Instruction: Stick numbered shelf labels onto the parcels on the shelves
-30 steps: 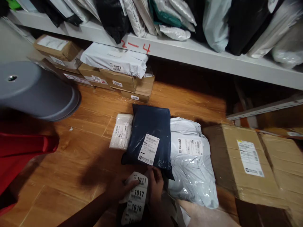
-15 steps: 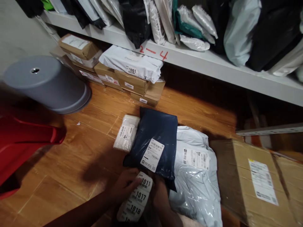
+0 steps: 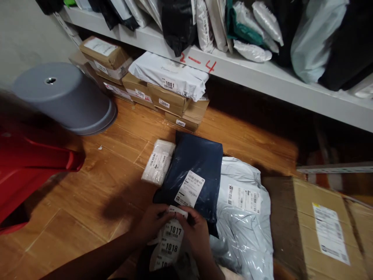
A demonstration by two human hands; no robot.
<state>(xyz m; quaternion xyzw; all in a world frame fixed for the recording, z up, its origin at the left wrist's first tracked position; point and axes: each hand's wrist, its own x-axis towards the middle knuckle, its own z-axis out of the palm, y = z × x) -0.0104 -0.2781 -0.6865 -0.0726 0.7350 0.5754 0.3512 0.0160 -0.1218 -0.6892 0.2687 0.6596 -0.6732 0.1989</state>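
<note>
A strip of white number labels (image 3: pixel 169 241) reading 1017 and 1018 is held low in the middle of the head view. My left hand (image 3: pixel 153 225) grips its left edge. My right hand (image 3: pixel 194 231) pinches the strip's top end, fingers curled over the top label. Just beyond my hands a dark blue mailer bag (image 3: pixel 194 177) with a white shipping label lies on the wooden floor. A small white wrapped parcel (image 3: pixel 159 162) lies to its left and a pale grey mailer bag (image 3: pixel 243 217) to its right.
A large cardboard box (image 3: pixel 317 229) stands at the right. Stacked numbered boxes and a white bag marked 1001 (image 3: pixel 169 76) sit under a grey shelf (image 3: pixel 262 77) full of bags. A grey upturned tub (image 3: pixel 64 97) and a red plastic object (image 3: pixel 26 171) are at the left.
The camera has drifted left and down. My right hand came up onto the top of the label strip and now covers the 1011 label that showed before.
</note>
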